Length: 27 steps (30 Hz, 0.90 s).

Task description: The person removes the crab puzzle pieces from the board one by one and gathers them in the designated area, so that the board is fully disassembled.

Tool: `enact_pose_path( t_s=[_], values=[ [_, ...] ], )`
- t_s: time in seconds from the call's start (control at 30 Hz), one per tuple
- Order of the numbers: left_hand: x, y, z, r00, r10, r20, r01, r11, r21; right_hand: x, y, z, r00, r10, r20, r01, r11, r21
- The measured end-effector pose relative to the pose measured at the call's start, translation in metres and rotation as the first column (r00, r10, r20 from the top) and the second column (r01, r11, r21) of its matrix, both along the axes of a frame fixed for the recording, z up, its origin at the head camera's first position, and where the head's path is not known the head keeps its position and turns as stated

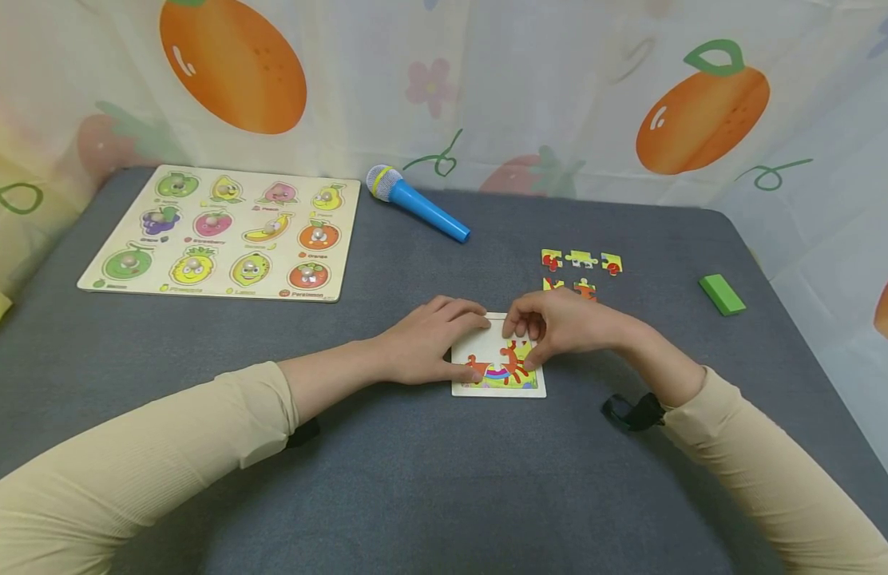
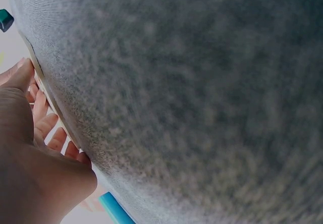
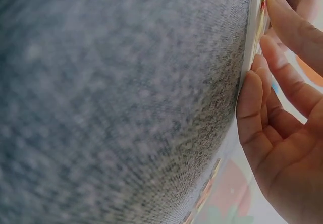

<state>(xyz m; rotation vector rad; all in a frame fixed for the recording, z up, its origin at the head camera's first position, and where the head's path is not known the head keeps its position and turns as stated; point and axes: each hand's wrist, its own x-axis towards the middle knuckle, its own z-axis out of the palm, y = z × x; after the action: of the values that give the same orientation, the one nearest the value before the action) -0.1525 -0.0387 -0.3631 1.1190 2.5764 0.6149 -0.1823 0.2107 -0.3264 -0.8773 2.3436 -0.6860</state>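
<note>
A small square jigsaw board (image 1: 480, 339) with a pale frame lies on the table, with joined pieces along its bottom showing an orange animal and a rainbow. My left hand (image 1: 431, 339) rests over the board's left side, thumb at the lower left and fingers near the top; the left wrist view shows the thumb (image 2: 22, 75) at its edge. Over the board's right side, my right hand (image 1: 569, 323) holds a yellow-and-orange puzzle piece (image 1: 519, 348) between thumb and index finger, low against the board. Its other fingers (image 3: 250, 95) curl at the board's edge.
Several loose puzzle pieces (image 1: 581, 259) lie beyond my right hand, partly hidden by it. A green block (image 1: 722, 295) is farther right. A blue toy microphone (image 1: 422, 205) and a fruit peg board (image 1: 228, 231) lie toward the back left. A fruit-print curtain (image 1: 545, 96) hangs behind the table.
</note>
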Motion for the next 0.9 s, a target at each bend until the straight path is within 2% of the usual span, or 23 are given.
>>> enact_pose_path(
  t_s=[0.9],
  values=[
    [0.0006, -0.0008, 0.0000, 1.000, -0.003, -0.006, 0.003, 1.000, 0.010, 0.0027, -0.0050, 0.0030, 1.000, 0.010, -0.015, -0.010, 0.999, 0.033]
  ],
)
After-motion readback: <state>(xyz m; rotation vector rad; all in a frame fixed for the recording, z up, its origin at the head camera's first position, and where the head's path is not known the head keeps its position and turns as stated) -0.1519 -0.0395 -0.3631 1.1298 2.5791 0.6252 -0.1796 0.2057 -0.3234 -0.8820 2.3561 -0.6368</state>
